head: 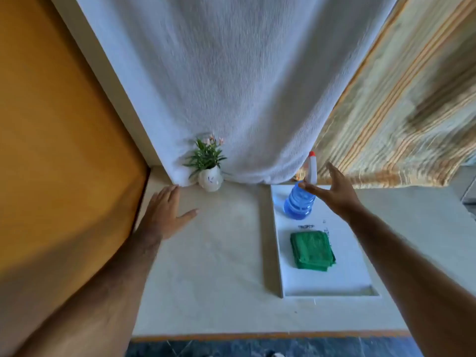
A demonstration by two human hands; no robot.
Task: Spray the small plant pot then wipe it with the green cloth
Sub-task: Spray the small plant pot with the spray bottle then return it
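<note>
A small white plant pot [210,180] with green leaves and pink flowers stands at the back of the pale counter, against the white curtain. A blue spray bottle [298,204] with a white head and red nozzle stands at the far end of a white tray [360,276]. A folded green cloth [312,249] lies on the tray nearer to me. My right hand [332,189] is open beside the bottle's neck, thumb in front of it, fingers spread, not closed on it. My left hand [164,212] rests flat and open on the counter, left of the pot.
An orange wall or panel [59,124] borders the counter on the left. A white curtain [244,86] hangs behind the pot and a striped curtain [401,112] at the right. The counter's front edge [257,334] drops to a dark floor.
</note>
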